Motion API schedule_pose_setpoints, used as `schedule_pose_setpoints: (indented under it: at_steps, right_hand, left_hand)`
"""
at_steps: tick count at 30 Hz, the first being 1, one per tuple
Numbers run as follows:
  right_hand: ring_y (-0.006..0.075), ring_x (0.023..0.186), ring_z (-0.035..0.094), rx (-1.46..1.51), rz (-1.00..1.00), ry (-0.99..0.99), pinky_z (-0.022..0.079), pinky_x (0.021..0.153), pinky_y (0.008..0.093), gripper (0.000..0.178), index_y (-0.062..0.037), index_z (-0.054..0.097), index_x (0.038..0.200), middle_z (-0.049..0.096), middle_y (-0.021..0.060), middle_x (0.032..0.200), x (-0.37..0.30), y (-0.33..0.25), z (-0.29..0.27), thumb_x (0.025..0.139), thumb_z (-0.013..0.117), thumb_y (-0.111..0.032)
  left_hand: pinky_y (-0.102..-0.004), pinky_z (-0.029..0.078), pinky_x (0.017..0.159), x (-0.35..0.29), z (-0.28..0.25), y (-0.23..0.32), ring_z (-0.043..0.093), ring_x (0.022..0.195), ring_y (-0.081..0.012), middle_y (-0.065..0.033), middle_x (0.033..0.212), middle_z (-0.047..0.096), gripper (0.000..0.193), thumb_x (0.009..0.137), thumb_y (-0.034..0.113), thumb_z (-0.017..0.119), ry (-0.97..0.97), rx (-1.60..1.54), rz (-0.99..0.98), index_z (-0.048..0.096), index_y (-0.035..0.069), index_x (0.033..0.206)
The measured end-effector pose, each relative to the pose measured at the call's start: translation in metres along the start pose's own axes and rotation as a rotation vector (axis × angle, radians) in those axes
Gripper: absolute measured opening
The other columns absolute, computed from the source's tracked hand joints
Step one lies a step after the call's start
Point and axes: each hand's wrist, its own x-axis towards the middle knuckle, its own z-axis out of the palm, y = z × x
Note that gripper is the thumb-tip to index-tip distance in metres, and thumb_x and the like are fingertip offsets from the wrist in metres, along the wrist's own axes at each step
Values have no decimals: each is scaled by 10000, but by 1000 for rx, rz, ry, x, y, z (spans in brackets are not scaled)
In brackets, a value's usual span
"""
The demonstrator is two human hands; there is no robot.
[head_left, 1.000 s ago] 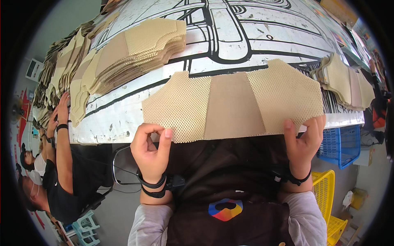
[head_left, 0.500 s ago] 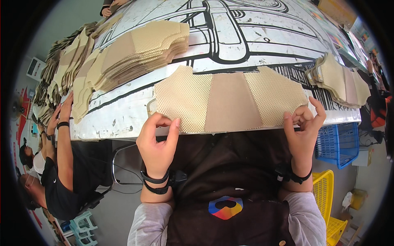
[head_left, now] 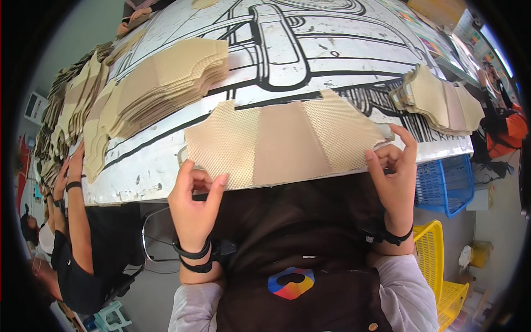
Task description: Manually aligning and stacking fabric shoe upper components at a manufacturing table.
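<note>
A beige fabric panel with perforated mesh sides and a smooth tan middle lies along the table's near edge. My left hand pinches its near left corner, thumb on the near edge and fingers curled by the side. At the near right corner is my right hand, thumb against the edge, index finger raised and the others curled in at the panel's side. Pale loops peek out from under both ends of the panel. The exact contact of the right fingertips is partly hidden.
A thick stack of similar panels is at the left, with more piles beyond. A smaller stack sits at the right. Blue and yellow baskets stand beside the table. A co-worker's arms reach in at the left.
The view has shifted, so the table and stacks appear further left. The panel is still between my hands, its right end looking slightly raised; my grip looks much the same.
</note>
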Motion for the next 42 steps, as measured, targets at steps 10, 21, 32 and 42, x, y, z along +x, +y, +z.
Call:
schedule_pose_setpoints:
  at_steps: [10, 21, 32, 42]
  right_hand:
    - [90, 578, 564, 10, -12, -67, 451, 554, 212, 495, -54, 427, 1217, 576, 29, 668, -2, -5, -3, 791, 671, 8]
    - [250, 607, 559, -641, -407, -7, 436, 529, 336, 179, -71, 598, 953, 545, 67, 670, -3, -25, 1, 788, 665, -91]
    - [196, 574, 578, -365, -138, -66, 453, 543, 288, 210, -58, 590, 988, 569, 66, 681, -2, -20, -5, 791, 664, -58]
    - [82, 673, 603, 134, 56, -113, 481, 622, 196, 451, -24, 447, 1174, 618, 49, 744, 4, -2, -12, 777, 639, 71]
  left_hand:
    - [-231, 434, 605, -3, 3, 10, 565, 632, -112, -59, 671, 585, 382, 757, 40, 715, 52, 318, 170, 553, -77, 1083]
    - [-236, 441, 686, -5, 4, 13, 560, 670, -113, -46, 708, 589, 401, 739, -17, 710, 92, 343, 362, 560, -44, 1110]
    - [-184, 423, 618, -4, 3, -5, 530, 643, -62, -20, 699, 572, 539, 777, 11, 702, 61, -162, -71, 434, 11, 1244]
    - [-165, 397, 594, -6, 0, 3, 502, 597, -44, -13, 697, 561, 552, 801, 3, 670, 7, -133, -152, 395, 11, 1280]
